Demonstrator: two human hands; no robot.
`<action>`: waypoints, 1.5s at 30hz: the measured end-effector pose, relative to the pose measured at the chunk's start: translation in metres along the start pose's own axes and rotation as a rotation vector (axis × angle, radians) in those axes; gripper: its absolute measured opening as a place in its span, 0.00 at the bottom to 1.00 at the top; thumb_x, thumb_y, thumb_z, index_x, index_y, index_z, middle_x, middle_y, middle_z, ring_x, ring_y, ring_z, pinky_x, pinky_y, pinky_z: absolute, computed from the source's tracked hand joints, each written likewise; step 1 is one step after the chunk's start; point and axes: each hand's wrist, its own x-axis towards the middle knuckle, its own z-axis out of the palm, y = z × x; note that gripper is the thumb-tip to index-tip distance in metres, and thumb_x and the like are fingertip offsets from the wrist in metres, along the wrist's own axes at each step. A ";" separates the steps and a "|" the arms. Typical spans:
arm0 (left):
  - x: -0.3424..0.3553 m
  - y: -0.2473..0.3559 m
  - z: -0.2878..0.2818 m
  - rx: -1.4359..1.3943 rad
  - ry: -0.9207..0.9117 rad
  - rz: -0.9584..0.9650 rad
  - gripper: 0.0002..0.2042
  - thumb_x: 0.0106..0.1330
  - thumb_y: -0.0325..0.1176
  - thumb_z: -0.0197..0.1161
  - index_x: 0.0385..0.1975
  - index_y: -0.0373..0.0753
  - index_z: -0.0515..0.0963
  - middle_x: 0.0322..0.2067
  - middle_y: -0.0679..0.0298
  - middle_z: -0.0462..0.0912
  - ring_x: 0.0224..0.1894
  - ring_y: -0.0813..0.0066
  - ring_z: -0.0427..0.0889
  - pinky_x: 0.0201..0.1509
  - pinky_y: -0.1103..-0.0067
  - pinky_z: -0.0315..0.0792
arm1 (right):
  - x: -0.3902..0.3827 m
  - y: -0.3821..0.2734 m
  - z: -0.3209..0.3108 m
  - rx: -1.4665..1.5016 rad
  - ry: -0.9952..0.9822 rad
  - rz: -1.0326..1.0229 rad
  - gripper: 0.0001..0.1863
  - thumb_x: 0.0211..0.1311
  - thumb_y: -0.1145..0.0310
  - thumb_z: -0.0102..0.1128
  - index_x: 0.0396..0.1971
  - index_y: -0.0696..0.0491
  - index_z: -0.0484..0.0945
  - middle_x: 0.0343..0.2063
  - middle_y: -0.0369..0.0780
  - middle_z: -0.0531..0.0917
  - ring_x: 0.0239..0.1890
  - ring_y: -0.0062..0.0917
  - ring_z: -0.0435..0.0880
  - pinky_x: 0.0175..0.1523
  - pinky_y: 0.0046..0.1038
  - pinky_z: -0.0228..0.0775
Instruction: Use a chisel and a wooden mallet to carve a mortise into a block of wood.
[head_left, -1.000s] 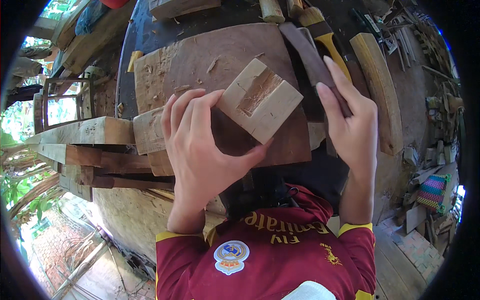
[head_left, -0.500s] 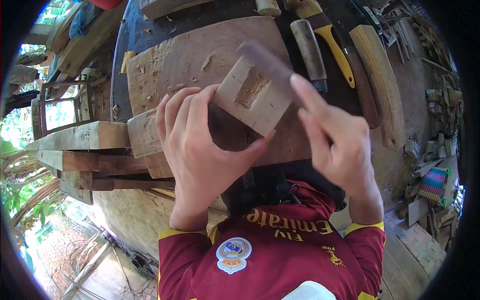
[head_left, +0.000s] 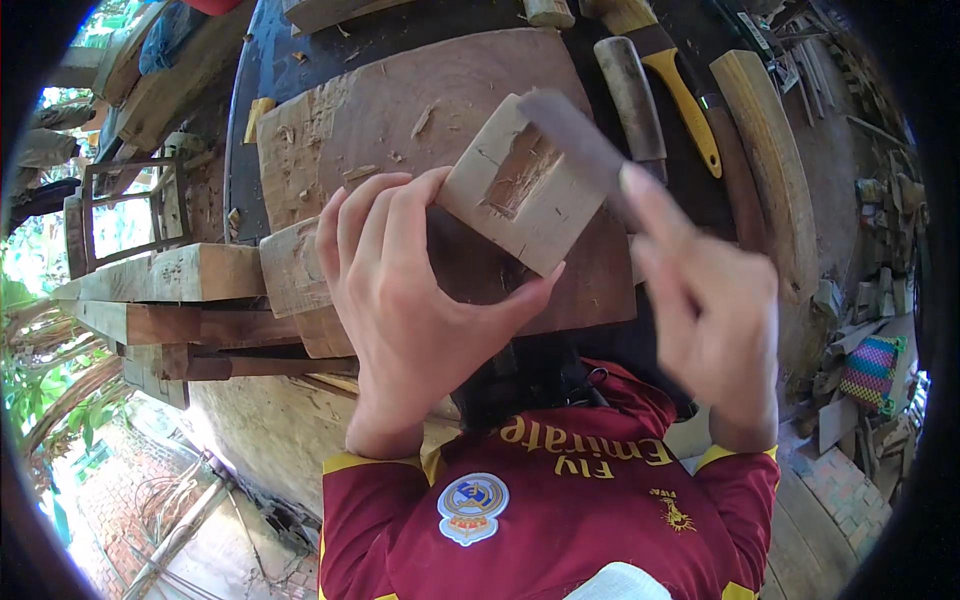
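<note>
A pale wooden block point(head_left: 563, 216) with a rough rectangular recess in its face is tilted up above the bench. My left hand point(head_left: 395, 275) grips it, fingers along its left edge and thumb at its bottom corner. My right hand point(head_left: 718, 300), smeared by motion, is closed around a flat, dark, blurred tool like a file point(head_left: 580, 145). This lies across the block's upper right side, beside the recess. Whether it touches the wood, I cannot tell. Below the block sits a broad brown wooden slab point(head_left: 370, 110) with chips scattered on it.
A worn cylindrical wooden handle point(head_left: 631, 100), a brush with a yellow handle point(head_left: 684, 105) and a curved wooden piece point(head_left: 770, 165) lie to the right. Stacked timber beams point(head_left: 165, 278) jut out at the left. The dark bench top point(head_left: 265, 65) shows behind the slab.
Both hands, the block and the dark tool have shifted a little to the right in the picture. My left hand's hold on the block is the same.
</note>
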 end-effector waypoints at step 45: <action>0.012 0.005 0.014 -0.291 -0.066 -0.020 0.44 0.31 0.33 0.82 0.56 0.39 0.69 0.48 0.59 0.79 0.47 0.65 0.80 0.46 0.74 0.74 | -0.037 -0.009 0.010 -0.041 0.351 -0.104 0.25 0.57 0.69 0.71 0.53 0.63 0.78 0.25 0.43 0.83 0.21 0.29 0.82 0.26 0.27 0.73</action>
